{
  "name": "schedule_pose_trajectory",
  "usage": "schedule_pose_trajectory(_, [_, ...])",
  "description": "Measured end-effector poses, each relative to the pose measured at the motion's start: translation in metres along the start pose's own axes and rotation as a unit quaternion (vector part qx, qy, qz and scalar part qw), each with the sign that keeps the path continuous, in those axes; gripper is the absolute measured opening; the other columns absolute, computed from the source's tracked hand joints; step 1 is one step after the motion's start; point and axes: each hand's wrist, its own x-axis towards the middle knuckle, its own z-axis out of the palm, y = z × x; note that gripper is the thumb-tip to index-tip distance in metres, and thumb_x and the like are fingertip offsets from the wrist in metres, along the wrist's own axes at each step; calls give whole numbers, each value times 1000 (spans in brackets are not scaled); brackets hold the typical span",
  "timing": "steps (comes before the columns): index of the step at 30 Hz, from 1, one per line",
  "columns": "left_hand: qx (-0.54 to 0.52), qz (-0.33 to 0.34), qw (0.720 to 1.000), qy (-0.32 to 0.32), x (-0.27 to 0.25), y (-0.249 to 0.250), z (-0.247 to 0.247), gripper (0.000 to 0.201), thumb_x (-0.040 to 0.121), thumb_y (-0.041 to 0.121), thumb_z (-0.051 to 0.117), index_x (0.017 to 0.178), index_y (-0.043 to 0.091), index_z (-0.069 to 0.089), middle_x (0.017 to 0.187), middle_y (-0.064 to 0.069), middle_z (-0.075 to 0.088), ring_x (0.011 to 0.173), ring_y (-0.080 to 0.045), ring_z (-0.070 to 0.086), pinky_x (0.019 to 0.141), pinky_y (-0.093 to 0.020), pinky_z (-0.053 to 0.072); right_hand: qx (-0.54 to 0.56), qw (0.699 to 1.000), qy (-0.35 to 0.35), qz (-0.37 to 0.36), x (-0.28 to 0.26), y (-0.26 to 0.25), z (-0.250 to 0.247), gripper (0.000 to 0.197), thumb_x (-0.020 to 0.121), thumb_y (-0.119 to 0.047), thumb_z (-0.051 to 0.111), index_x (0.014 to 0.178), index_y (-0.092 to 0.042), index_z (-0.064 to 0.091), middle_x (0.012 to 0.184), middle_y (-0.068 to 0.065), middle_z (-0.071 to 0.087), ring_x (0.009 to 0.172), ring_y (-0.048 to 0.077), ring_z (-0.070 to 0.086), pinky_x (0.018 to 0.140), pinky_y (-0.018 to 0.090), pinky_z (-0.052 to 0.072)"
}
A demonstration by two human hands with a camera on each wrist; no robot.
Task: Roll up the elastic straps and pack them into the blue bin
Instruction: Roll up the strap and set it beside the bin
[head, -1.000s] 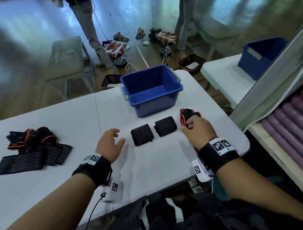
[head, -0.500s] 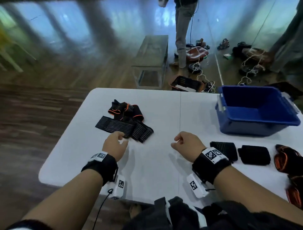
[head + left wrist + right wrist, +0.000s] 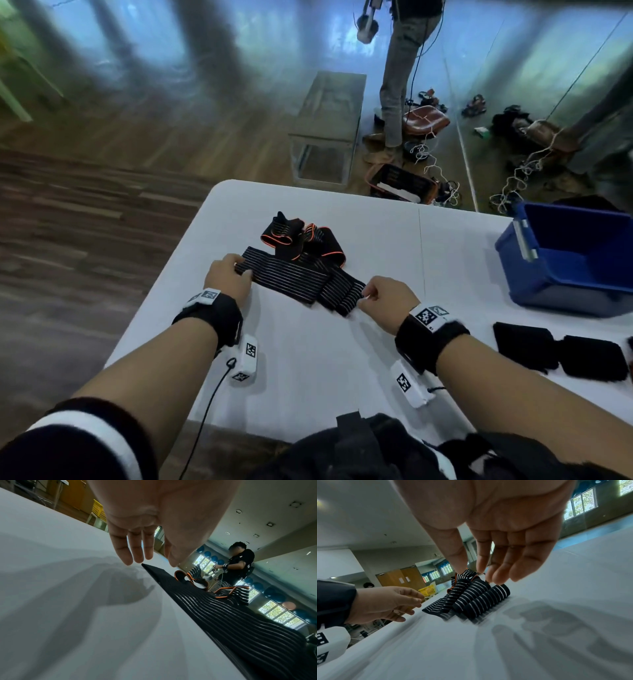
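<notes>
White folding table in a gym-type hall, wood floor, another person standing among cables and gear beyond the far edge. Striped black strap lies stretched flat across the table, its right end bunched into loose folds; the orange-trimmed straps sit in a heap touching its far side. Left hand is at the strap's left end, fingers extended and loose, tips just at the strap corner; the wrist view shows nothing pinched yet, so read it as relaxed, touching at most. Right hand is at the folded end, fingers curved down over the folds, thumb and index close together above them (contact looks likely but a closed pinch can't be confirmed, blur at the fabric). Hands at opposite ends suggest straightening the strap first so it rolls evenly. Two rolled black straps already sit on the table to the right, near the blue bin but not in it; the visible part of the bin's inside is bare. So rolling is partly done, packing not started. Writing: none legible; only square black-and-white marker tags on the wristbands and wrist camera pods.
</notes>
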Motion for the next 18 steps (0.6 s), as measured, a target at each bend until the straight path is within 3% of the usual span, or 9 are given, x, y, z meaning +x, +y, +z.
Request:
schedule_pose_trajectory(3, [25,-1,1000,-10,18,-8,3,35,87,34,69,118,20,63,115,-15,66,105,-36,64,90,-42,53,-11,1000,12,6,8,-6,6,8,86,-26,63,93,-21,62,99,0,66,91,19,60,81,32,50])
schedule_pose_trajectory(6, [55,22,998,-26,28,-9,3,20,81,39,74,93,27,63,101,-9,65,98,-35,63,85,-41,54,-8,999,30,18,14,-8,12,14,87,-24,64,101,-20,64,107,2,62,95,19,59,80,28,45])
schedule_pose_trajectory(8, [68,38,996,-47,30,-7,3,22,76,39,78,81,31,58,96,-7,64,94,-32,61,84,-40,54,-6,999,38,20,18,-8,15,19,88,-22,64,106,-18,64,111,2,59,96,19,57,81,26,41])
schedule_pose_trajectory(10, [49,40,996,-58,30,-6,0,25,72,32,82,77,31,57,96,-6,61,89,-29,61,80,-36,54,-3,999,47,21,22,-9,20,22,87,-21,65,109,-18,64,113,2,58,94,16,53,81,24,38])
schedule_pose_trajectory(14, [26,63,995,-77,31,-10,-7,25,73,9,79,80,25,60,98,-11,62,81,-22,56,73,-25,39,6,999,51,17,32,-14,30,28,83,-26,71,109,-23,64,114,-2,58,92,14,53,81,23,39])
schedule_pose_trajectory(18, [-4,78,995,-58,24,-25,-21,31,73,-2,66,83,27,66,98,-5,67,88,-24,62,77,-25,43,-9,999,40,18,41,-23,37,31,78,-30,75,107,-27,64,109,-5,58,101,19,57,89,31,48])
